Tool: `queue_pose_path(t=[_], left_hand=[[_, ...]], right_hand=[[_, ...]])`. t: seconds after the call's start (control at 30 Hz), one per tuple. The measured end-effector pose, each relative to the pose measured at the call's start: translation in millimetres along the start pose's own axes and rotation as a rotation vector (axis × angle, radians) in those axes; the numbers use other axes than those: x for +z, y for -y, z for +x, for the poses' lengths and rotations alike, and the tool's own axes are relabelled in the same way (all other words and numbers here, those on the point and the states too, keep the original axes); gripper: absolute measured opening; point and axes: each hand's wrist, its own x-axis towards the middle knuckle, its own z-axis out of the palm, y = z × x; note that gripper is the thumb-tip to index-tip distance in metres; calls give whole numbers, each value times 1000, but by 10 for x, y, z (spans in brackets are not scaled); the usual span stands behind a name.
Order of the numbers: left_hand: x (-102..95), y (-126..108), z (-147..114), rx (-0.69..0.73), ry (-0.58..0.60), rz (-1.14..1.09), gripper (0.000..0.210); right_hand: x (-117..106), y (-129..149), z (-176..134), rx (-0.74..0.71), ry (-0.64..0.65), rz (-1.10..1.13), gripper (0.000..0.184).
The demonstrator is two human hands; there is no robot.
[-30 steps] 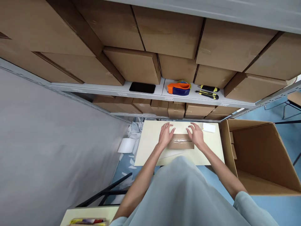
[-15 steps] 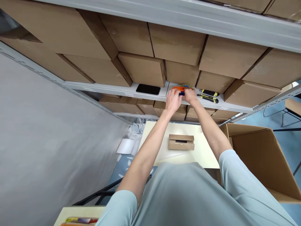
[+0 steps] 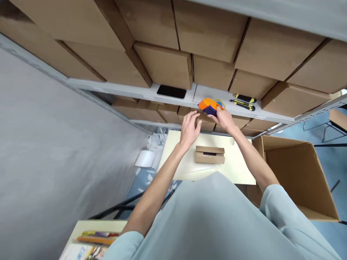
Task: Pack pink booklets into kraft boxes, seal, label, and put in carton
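Observation:
Just in front of the shelf edge, my right hand grips an orange and dark-blue tape dispenser. Part of a tape roll with a yellow rim and blue core shows behind it; whether it sits in the dispenser I cannot tell. My left hand is apart from the dispenser, fingers spread and curved, holding nothing. Below the hands, a small cardboard box lies on the pale table, its top flaps partly parted over a dark gap.
On the shelf lie a black phone-like slab and two yellow-black utility knives. Cardboard boxes fill the rack. A large open carton stands at right, a grey wall at left.
My left hand has let go of the tape dispenser and drawn back, down and left. My right hand keeps hold of the dispenser, now tilted at the shelf's front edge. The view has shifted slightly.

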Motion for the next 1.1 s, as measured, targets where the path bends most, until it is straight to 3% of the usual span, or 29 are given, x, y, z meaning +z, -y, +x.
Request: queue_pose_path(t=[0.2,0.37,0.53,0.9,1.1], left_hand=[[-63,-113,-1185,-173,71,-121,42],[-32,-266,-1744,-382,97,-255,43],[-124,-352,-1835,-446,99,-361,33],[-366,-341,-1800,-487,199,-429,33],[-538,-330,-1697,-517,446,-525,37]], right_hand=[[335,149,-1482,121,235,353,63],[589,303,-2203,274,365,418,55],[593,440,-2453,317,459,352,47],[470,599,-2586,264,505,285,42],[415,578,-2615,176,517,272,44]])
